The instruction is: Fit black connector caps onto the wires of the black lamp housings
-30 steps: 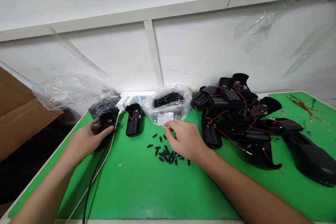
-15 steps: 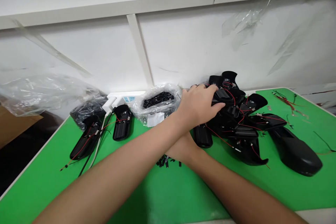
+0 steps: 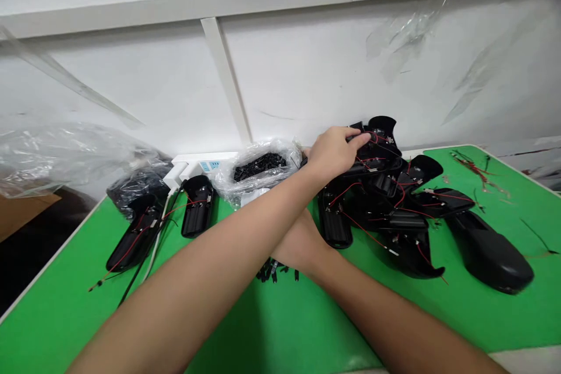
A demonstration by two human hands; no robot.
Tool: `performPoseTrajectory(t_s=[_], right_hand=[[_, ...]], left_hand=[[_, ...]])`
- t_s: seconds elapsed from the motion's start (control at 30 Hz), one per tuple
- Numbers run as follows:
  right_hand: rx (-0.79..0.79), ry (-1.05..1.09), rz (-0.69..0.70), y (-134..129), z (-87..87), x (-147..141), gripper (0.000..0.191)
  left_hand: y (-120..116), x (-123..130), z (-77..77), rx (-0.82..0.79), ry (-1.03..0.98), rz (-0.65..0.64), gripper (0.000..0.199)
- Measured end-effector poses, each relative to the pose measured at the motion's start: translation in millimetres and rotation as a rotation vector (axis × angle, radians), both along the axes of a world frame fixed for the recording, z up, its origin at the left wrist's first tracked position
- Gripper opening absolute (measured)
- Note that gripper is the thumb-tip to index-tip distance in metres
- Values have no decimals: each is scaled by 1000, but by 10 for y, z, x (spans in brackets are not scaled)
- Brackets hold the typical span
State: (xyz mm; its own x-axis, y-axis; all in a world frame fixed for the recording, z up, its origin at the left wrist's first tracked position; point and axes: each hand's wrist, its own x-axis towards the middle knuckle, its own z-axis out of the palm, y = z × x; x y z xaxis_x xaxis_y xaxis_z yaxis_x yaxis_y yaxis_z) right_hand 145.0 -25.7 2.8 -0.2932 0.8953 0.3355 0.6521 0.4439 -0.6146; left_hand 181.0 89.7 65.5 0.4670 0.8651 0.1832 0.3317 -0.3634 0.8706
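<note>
My left hand [image 3: 337, 151] reaches across to the right, over my right wrist. Its thumb and a finger close on the edge of a black plastic shell [image 3: 377, 149] with red wires, at the top of a heap of similar shells. Below the left forearm lies my right hand [image 3: 298, 242], its fingers hidden behind that arm. Small black clips [image 3: 274, 270] show on the green mat just beneath it. An open shell [image 3: 335, 225] with a red wire lies right of the right hand.
A clear plastic bag [image 3: 263, 169] of small black parts stands by the white power strip [image 3: 210, 162]. Two wired shells [image 3: 197, 210] lie to the left beside cables. A dark closed housing [image 3: 493, 254] and loose red wires [image 3: 475, 169] are on the right. The wall rises behind.
My left hand has gone from spread fingers over the heap to gripping a shell at its back, which has shifted and tilted. The right hand stays under the left forearm.
</note>
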Motion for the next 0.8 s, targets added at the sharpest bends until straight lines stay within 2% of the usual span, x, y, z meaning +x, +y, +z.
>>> performPoseTrajectory(t_s=[0.13, 0.27, 0.37, 0.43, 0.53, 0.63, 0.7, 0.8], right_hand=[[-91, -112, -41, -19, 55, -4, 23], [-41, -165, -64, -35, 45, -16, 21], [26, 9, -141, -21, 38, -24, 23], [12, 287, -198, 1, 47, -26, 25], [-165, 878, -203, 44, 72, -22, 40], [-342, 1346, -71, 89, 94, -15, 62], [-375, 1468, 17, 111, 106, -16, 56], [-350, 1517, 52, 119, 124, -30, 40]], left_hand=[[118, -36, 3, -9, -169, 54, 42], [57, -269, 179, 79, -316, 125, 40], [-224, -672, 348, 155, -345, 145, 42], [-485, -1018, 369, 227, -293, 191, 40], [-832, -1535, 186, 458, -117, 297, 37], [-995, -1908, -122, 684, 106, 249, 42], [-1022, -2038, -278, 779, 185, 168, 46], [-1043, -2074, -369, 732, 188, 70, 48]])
